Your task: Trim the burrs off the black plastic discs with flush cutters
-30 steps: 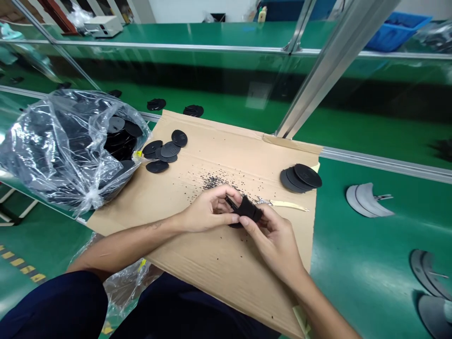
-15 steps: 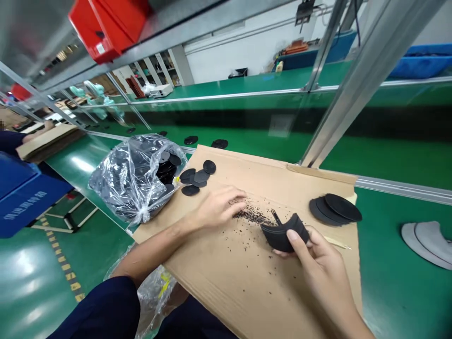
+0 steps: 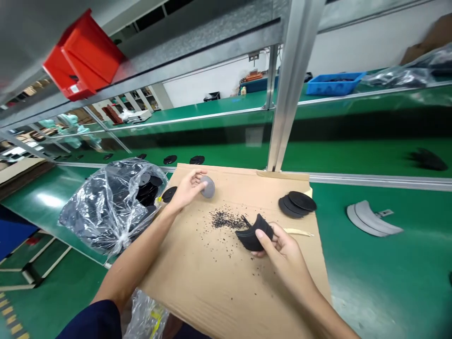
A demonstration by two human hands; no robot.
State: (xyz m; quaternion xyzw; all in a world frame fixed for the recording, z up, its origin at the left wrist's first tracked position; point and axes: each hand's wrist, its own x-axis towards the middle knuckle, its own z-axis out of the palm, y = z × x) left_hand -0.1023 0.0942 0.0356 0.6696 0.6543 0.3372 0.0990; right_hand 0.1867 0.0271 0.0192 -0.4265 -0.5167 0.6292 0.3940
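My left hand [image 3: 190,189] is closed on the edge of a thin grey disc [image 3: 208,187], which it holds tilted above the far left part of the cardboard sheet [image 3: 197,278]. A black disc [image 3: 169,194] lies beside that wrist, near the plastic bag. My right hand [image 3: 282,245] grips a curved black pad [image 3: 254,234] between thumb and fingers; its layered edge faces up. A thin dark stick-like thing [image 3: 246,221] shows behind the pad, and I cannot tell whether it is held. Small black scraps [image 3: 226,219] lie scattered on the cardboard between my hands.
A clear plastic bag [image 3: 102,207] of dark discs stands at left. Black discs [image 3: 297,203] are stacked on the cardboard at right, near a thin pale strip [image 3: 298,232]. Grey curved pieces [image 3: 372,219] lie on the green table. A metal post [image 3: 282,103] rises behind the cardboard.
My left hand has moved from the black scraps up and left to the loose discs and now holds one. My right hand keeps its grip on the curved pad. The view has turned right.
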